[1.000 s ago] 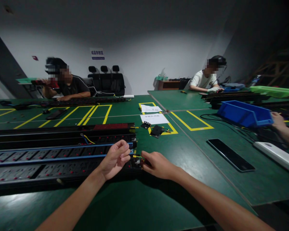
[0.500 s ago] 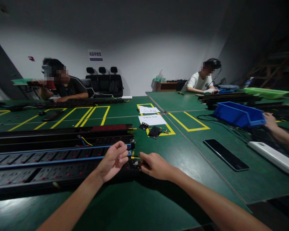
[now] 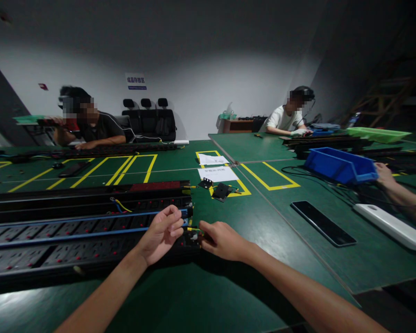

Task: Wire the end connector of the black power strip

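Note:
Several long black power strips [image 3: 72,252] with red-dotted sockets lie side by side on the left. Above the right end of the nearest one is my left hand [image 3: 163,233], palm turned up and fingers curled in, thumb pressed to the index finger. Whatever it may pinch is too small to make out. My right hand [image 3: 223,240] is closed at that strip's open end, its fingertips on a short yellow-green wire [image 3: 193,229] that comes out there. The fingers partly hide the wire's end. Black end plates [image 3: 222,191] with a wire attached lie just beyond.
White paper sheets [image 3: 218,174] lie past the end plates. To the right are a phone [image 3: 323,223], a white power bank [image 3: 395,226], black cables and a blue bin [image 3: 341,165], with another person's hand [image 3: 384,175] beside it. Two people sit across the green table [image 3: 180,300].
The view has shifted very slightly. Both my hands stay at the strip's end in almost the same pose.

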The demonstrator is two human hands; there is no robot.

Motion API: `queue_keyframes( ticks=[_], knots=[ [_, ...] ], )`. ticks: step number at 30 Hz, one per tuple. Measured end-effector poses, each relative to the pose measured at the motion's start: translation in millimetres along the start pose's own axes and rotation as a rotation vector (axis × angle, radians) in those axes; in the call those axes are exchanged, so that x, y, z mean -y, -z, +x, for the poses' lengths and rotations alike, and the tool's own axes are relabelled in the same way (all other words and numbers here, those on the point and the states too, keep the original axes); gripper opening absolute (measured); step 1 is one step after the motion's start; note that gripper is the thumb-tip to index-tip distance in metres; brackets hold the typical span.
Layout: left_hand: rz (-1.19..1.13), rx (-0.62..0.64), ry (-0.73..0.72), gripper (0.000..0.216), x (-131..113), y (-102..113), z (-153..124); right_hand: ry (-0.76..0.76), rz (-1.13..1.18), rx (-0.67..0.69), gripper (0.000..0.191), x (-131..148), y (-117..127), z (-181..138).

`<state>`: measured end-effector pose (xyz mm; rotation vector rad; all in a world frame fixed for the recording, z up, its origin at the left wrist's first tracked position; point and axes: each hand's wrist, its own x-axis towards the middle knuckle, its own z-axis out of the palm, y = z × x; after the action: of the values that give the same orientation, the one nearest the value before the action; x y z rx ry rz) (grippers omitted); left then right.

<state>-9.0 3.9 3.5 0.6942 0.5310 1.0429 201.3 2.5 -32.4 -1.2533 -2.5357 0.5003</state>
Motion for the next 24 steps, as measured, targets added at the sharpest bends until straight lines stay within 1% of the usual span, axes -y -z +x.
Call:
queue_keyframes(
  ticks=[11,16,18,20,24],
  knots=[
    [0.016,-0.004,0.0,0.037,0,-1,0,0.013,-0.015,-0.013,0.007,-1,-1,-1],
    [0.102,0.034,-0.033,0.035,2,-3,-1,0.025,-0.006,-0.01,0.007,-2,-2,0],
    [0.184,0.072,-0.066,0.034,1,-3,-3,0.018,-0.007,-0.008,0.007,-2,-2,0],
    [0.333,0.102,-0.114,0.032,-2,-3,-5,0.005,-0.013,-0.003,0.007,-1,-1,0],
    [0.829,0.123,-0.243,0.02,-14,1,-10,0.006,-0.01,0.005,0.006,0,1,0]
  ],
)
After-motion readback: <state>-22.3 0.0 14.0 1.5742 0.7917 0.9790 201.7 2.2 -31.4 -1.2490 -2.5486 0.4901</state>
